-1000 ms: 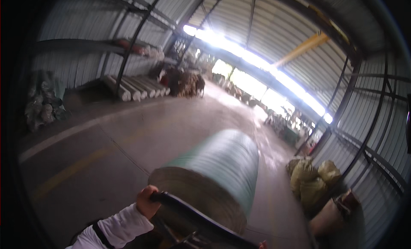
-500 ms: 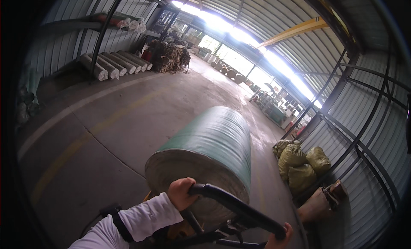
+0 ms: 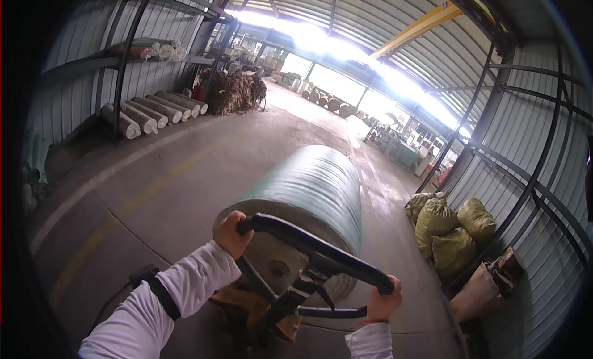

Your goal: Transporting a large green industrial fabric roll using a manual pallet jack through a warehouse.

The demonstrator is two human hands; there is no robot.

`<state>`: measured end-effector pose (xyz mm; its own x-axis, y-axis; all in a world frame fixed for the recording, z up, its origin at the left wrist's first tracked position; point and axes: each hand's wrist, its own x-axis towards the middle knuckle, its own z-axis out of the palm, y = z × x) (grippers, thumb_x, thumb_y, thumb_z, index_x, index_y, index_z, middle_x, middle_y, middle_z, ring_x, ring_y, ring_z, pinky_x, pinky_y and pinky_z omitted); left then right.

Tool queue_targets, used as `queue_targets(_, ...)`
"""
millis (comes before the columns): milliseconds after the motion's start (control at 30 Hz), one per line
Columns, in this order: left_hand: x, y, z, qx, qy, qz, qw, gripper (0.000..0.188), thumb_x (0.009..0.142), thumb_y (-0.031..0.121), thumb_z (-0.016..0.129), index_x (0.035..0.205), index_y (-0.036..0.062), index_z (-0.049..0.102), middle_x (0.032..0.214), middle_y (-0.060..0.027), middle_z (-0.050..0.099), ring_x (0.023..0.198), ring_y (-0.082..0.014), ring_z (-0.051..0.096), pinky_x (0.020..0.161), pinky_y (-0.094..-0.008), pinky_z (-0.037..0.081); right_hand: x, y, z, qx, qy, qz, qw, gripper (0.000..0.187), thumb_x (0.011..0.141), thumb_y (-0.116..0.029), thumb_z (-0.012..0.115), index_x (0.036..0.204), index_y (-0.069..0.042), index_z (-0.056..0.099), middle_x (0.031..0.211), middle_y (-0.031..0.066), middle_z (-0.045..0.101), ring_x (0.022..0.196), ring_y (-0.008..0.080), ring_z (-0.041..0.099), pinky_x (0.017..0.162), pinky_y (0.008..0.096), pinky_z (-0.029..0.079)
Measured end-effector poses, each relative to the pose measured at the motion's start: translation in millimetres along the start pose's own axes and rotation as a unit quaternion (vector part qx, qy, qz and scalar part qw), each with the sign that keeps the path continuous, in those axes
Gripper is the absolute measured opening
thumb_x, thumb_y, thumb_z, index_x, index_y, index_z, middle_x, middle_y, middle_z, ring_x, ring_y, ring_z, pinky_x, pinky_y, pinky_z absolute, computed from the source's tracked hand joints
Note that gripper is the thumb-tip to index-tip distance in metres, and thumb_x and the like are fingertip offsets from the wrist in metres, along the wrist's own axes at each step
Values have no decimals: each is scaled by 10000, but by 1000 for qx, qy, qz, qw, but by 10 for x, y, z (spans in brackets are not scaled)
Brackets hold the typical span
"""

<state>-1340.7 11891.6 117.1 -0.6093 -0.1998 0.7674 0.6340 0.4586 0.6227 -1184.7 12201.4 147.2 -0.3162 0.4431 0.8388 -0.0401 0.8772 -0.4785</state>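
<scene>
ok so left hand (image 3: 233,235)'s wrapped round the left end of this black loop handle (image 3: 321,251), right hand (image 3: 383,300)'s curled round the other end, both gripping it, and the fat green roll (image 3: 312,177) is lying just beyond it, yellowish sacks (image 3: 454,251) over right by the metal wall (image 3: 522,121)

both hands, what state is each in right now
Left hand: closed, holding the black handle at its left side.
Right hand: closed, holding the black handle at its right side.
</scene>
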Motion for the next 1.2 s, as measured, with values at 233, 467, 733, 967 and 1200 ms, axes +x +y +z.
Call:
queue_targets(233, 714, -446, 1064, -20, 15, -1, 1000, 233, 631, 121, 622, 803, 93, 468, 669, -131, 534, 653, -342, 531, 573, -399, 420, 721, 390, 963, -2, 1, 26, 1000, 190, 658, -144, 608, 803, -53, 526, 709, 138, 579, 671, 291, 585, 609, 364, 443)
queue_targets(467, 1389, -855, 1976, -64, 11, 11, 998, 226, 618, 130, 636, 780, 85, 485, 677, -124, 534, 669, -326, 544, 576, -377, 428, 1315, 878, 1914, 2, 18, -28, 999, 206, 655, -135, 605, 785, -22, 491, 680, 112, 534, 634, 245, 534, 609, 330, 420)
queue_targets(733, 1911, -1318, 3197, -99, -34, 0, 995, 237, 600, 83, 630, 779, 97, 476, 674, -114, 530, 636, -316, 535, 559, -376, 427, 2045, 1592, 2833, -84, -43, 26, 995, 125, 688, -114, 566, 731, -25, 489, 691, 142, 548, 668, 293, 556, 622, 356, 423)
queue_targets(967, 2474, -1698, 4200, -81, -62, -8, 995, 247, 601, 91, 630, 789, 97, 469, 686, -124, 523, 648, -322, 526, 574, -378, 423, 2674, 2159, 3752, -24, -44, 10, 999, 111, 693, -80, 546, 782, -26, 507, 754, 176, 573, 737, 348, 560, 655, 375, 432)
queue_targets(1200, 2916, -2293, 5181, 5, 20, -45, 999, 252, 608, 127, 627, 808, 101, 476, 707, -131, 533, 686, -343, 529, 603, -415, 422, 3631, 2092, 4208, 49, -222, -82, 970, 727, 665, -251, 657, 1251, -21, 294, 1193, 164, 389, 1129, 294, 359, 936, 387, 271)
